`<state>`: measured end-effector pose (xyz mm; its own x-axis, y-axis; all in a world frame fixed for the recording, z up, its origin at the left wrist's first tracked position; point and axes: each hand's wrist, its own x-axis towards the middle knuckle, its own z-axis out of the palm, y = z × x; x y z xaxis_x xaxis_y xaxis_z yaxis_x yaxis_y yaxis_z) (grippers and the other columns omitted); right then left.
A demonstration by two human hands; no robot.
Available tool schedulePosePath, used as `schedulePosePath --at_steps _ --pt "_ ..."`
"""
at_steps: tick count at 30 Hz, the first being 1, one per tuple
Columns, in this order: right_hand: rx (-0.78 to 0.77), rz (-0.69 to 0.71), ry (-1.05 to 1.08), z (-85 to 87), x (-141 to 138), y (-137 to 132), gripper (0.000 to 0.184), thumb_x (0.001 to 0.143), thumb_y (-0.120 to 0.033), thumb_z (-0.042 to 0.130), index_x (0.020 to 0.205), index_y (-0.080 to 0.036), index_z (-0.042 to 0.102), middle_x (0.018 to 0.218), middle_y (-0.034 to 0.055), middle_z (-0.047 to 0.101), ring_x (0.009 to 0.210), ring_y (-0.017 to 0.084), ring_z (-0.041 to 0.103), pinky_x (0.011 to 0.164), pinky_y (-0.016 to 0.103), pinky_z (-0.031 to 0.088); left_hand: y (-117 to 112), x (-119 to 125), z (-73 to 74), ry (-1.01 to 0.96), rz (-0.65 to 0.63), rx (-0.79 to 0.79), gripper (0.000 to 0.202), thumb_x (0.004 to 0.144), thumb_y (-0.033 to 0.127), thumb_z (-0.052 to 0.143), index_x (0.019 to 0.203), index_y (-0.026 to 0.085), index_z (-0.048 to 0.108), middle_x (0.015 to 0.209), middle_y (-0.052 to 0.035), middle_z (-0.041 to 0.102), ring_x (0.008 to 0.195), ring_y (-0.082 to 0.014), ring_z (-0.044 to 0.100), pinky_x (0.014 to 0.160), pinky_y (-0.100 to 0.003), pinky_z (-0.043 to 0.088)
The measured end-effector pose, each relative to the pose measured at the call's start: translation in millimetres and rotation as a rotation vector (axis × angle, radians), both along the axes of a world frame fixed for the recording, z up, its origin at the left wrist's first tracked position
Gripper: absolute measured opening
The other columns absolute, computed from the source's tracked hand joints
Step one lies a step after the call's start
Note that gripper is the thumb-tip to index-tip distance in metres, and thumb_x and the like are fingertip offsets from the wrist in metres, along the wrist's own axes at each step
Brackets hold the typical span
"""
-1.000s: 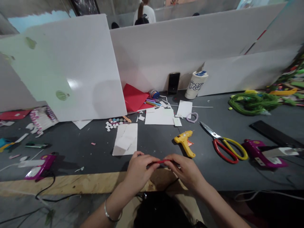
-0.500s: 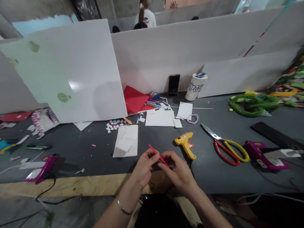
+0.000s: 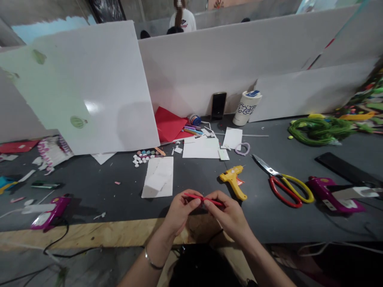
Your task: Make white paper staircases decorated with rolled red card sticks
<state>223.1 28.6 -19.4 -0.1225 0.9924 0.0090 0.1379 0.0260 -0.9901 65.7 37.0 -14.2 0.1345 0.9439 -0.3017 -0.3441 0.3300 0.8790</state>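
Note:
A thin red strip (image 3: 217,203), its material too small to tell, lies roughly level between my two hands above the table's front edge. My left hand (image 3: 184,207) pinches it near the middle, and the left end sticks out past the fingertips. Close beside it, my right hand (image 3: 225,209) grips the right part between thumb and fingers. The fingertips of both hands nearly meet, hiding some of the strip. Just beyond the right hand lies a yellow glue gun (image 3: 233,180). White card pieces (image 3: 158,177) rest ahead of the left hand.
Large scissors (image 3: 281,179) lie to the right, near a purple power strip (image 3: 335,195). Another purple power strip (image 3: 52,213) is at the left. White boards (image 3: 197,67) stand along the back, with a phone (image 3: 218,106) and a tumbler (image 3: 247,108) before them. Green cord (image 3: 320,129) is coiled at right.
The red strip has turned from a steep slant to nearly level. My hands have come closer together, with the right fingers shifted along the strip.

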Motion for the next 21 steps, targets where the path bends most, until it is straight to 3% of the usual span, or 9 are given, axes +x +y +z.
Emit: schedulePosePath --at_steps 4,8,12,21 --pt "0.027 -0.020 -0.010 -2.2 -3 0 0.024 0.087 -0.041 0.059 0.083 -0.018 0.063 0.072 0.0007 0.064 0.065 0.013 0.058 0.060 0.023 0.047 2 1 1.1 0.151 -0.008 0.121 0.028 0.067 0.039 0.080 0.080 0.015 0.071 0.084 -0.0053 0.070 0.079 -0.0160 0.061 0.078 -0.028 0.049" --pt "0.203 -0.077 -0.078 1.5 -1 3 0.018 0.084 -0.035 0.063 0.095 -0.020 0.063 0.086 0.0036 0.067 0.075 0.015 0.061 0.067 0.026 0.051 6 -1 3.9 0.291 -0.067 0.240 0.023 0.075 0.038 0.074 0.079 0.016 0.070 0.086 -0.0067 0.070 0.082 -0.0179 0.063 0.081 -0.031 0.050" --pt "0.350 -0.054 -0.202 5.5 5 10 0.015 0.090 -0.031 0.057 0.080 -0.021 0.063 0.076 0.0032 0.064 0.070 0.015 0.058 0.064 0.026 0.049 8 -1 5.5 0.416 -0.124 0.329 0.024 0.079 0.039 0.068 0.081 0.016 0.066 0.087 -0.0070 0.069 0.083 -0.0185 0.063 0.079 -0.031 0.049" --pt "0.396 -0.074 -0.283 3.4 2 23 0.025 0.095 -0.037 0.049 0.082 -0.022 0.064 0.077 0.0051 0.066 0.070 0.018 0.061 0.065 0.029 0.051 15 17 0.4 0.389 -0.024 0.320 0.018 0.083 0.035 0.060 0.086 0.018 0.056 0.081 -0.0016 0.061 0.076 -0.0149 0.058 0.074 -0.028 0.048"
